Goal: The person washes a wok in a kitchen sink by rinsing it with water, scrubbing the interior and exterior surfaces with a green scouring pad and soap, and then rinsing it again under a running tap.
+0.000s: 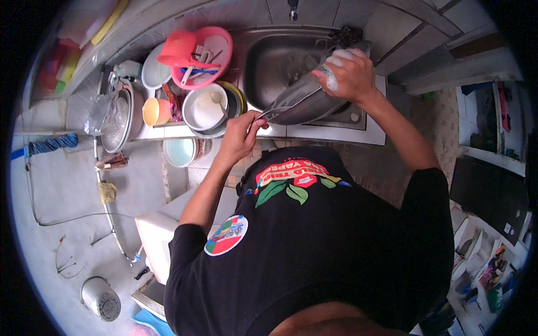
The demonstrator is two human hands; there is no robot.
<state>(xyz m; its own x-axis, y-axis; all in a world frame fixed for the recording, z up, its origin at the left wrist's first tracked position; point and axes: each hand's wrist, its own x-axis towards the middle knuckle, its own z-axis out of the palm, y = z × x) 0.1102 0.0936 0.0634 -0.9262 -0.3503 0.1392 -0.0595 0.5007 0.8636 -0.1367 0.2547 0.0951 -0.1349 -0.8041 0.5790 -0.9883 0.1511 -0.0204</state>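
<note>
My left hand (243,136) grips the wire handle at the near left end of a dark metal pan (302,103), probably a wok, which is tilted over the near side of a stainless steel sink (269,54). Soap foam covers the fingers of my right hand (346,75), which press on the pan's upper right part. A bit of green and pink shows under those fingers; what it is cannot be told. The foam and fingers hide part of the pan's rim.
Left of the sink stand a pink basin (227,46) with a red dipper (176,48) and utensils, a white bowl (201,107) with a spoon, and a yellow cup (155,111). A faucet (293,10) hangs above the sink. A white bucket (180,151) is below the counter edge.
</note>
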